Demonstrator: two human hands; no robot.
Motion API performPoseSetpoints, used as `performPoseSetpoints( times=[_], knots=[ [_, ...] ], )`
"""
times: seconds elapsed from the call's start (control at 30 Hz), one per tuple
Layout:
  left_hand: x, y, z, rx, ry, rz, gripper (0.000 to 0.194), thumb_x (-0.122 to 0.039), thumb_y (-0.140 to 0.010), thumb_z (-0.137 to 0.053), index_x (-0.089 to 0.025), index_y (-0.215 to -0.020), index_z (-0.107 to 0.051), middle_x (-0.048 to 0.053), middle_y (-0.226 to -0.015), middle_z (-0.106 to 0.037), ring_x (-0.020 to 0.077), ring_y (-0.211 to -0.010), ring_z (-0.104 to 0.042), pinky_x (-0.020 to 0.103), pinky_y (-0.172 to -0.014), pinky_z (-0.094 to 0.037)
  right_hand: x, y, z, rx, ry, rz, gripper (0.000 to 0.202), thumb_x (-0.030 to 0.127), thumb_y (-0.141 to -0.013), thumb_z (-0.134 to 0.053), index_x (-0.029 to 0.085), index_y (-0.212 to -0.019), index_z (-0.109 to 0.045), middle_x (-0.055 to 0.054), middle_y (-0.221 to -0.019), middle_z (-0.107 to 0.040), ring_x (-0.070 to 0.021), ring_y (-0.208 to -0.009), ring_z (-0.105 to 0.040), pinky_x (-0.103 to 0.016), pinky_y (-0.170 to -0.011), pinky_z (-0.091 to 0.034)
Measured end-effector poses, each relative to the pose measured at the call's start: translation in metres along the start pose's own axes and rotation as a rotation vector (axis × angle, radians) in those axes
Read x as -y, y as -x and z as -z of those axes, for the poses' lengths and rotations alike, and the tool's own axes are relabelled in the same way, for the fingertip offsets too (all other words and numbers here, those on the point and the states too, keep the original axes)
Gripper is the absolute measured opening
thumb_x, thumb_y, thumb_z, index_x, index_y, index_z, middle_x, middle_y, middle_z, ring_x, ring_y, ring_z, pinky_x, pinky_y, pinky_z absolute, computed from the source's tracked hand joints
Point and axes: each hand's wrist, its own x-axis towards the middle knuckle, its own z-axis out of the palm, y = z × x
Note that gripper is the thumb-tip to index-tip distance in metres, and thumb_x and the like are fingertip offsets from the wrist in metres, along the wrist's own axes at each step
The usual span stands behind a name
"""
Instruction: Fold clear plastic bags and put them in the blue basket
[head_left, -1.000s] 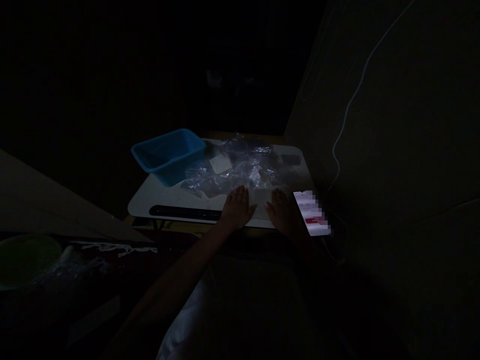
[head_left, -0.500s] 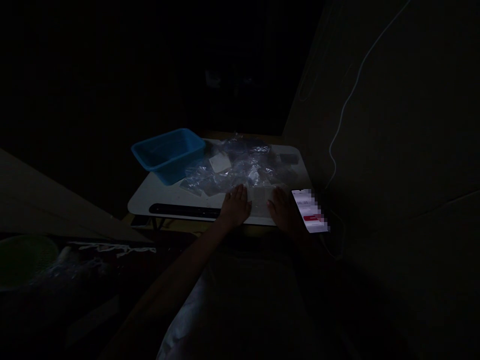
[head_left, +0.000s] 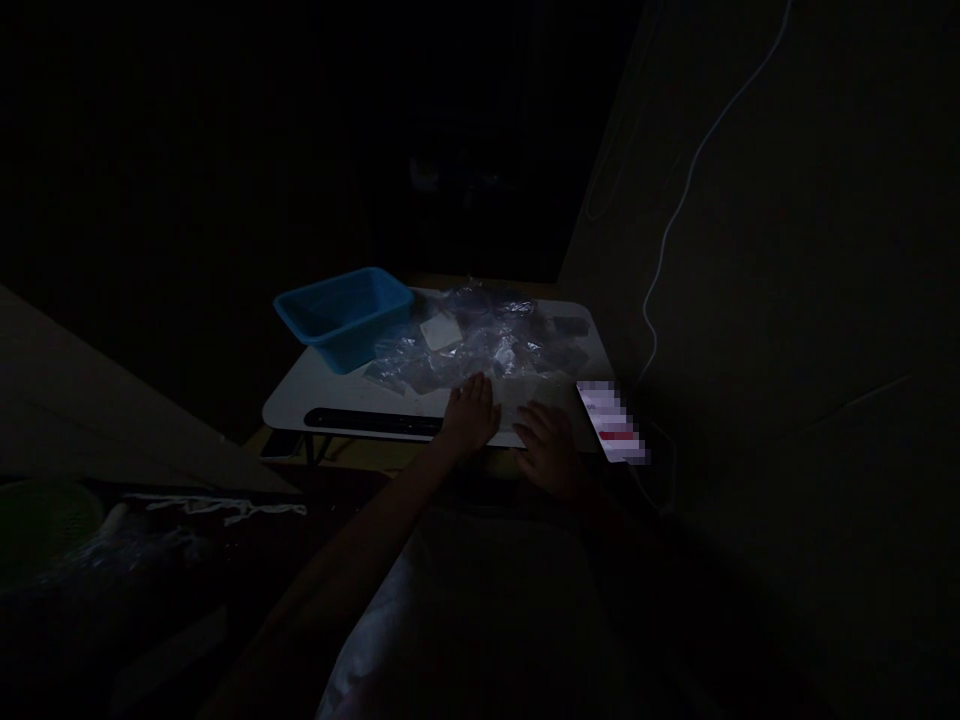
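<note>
My left hand [head_left: 470, 415] lies flat on the front part of a small white table [head_left: 289, 396], its fingers stretched forward. Just right of it, my right hand [head_left: 546, 445] is over the front edge with its fingers apart, holding nothing. Beyond both hands, crumpled clear plastic bags [head_left: 491, 340] are spread over the table. A small white square item [head_left: 441, 331] rests among them. The light is dim, and thin clear plastic near my fingertips is hard to make out.
A blue basin [head_left: 349, 325] stands at the table's back left. A lit phone [head_left: 611, 420] is at the right edge. The black slot [head_left: 367, 420] runs along the front left. A white cable [head_left: 666, 235] hangs at the right; a green basket [head_left: 49, 525] is at lower left.
My right hand has moved a little left and toward me, its fingers now turned toward my left hand. My left hand stays in place. The view has shifted slightly.
</note>
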Motion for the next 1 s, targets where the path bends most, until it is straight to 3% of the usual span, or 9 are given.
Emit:
performPoseSetpoints(
  times=[0.77,0.9,1.0],
  knots=[
    [-0.007,0.018,-0.001,-0.009,-0.019,0.069,0.055,-0.035,-0.090,-0.017,-0.006,-0.135,-0.027,0.015,-0.142,-0.025,0.0252,-0.132,-0.019,0.049,-0.104,-0.018,0.010,0.001,-0.004,-0.014,-0.029,0.002,0.014,0.024,-0.082,-0.051,0.020,-0.088,-0.063,-0.004,-0.094,-0.064,-0.0199,-0.095,-0.049,-0.039,-0.088,-0.031],
    [-0.007,0.018,-0.003,-0.022,-0.007,0.070,0.055,-0.035,-0.089,-0.018,-0.006,-0.135,-0.027,0.016,-0.142,-0.025,0.0254,-0.132,-0.020,0.050,-0.103,-0.018,0.013,-0.001,-0.004,-0.019,-0.057,0.002,0.020,0.024,-0.084,-0.046,0.019,-0.095,-0.062,-0.005,-0.099,-0.064,-0.0196,-0.100,-0.050,-0.038,-0.092,-0.032],
    [-0.006,0.018,-0.003,-0.017,-0.002,0.063,0.054,-0.035,-0.089,-0.019,-0.007,-0.135,-0.028,0.015,-0.142,-0.026,0.0255,-0.132,-0.020,0.050,-0.103,-0.018,0.012,-0.006,-0.008,-0.025,-0.043,-0.044,0.033,0.023,-0.086,-0.037,0.013,-0.110,-0.057,-0.009,-0.116,-0.058,-0.0204,-0.114,-0.044,-0.038,-0.099,-0.027]
  ],
)
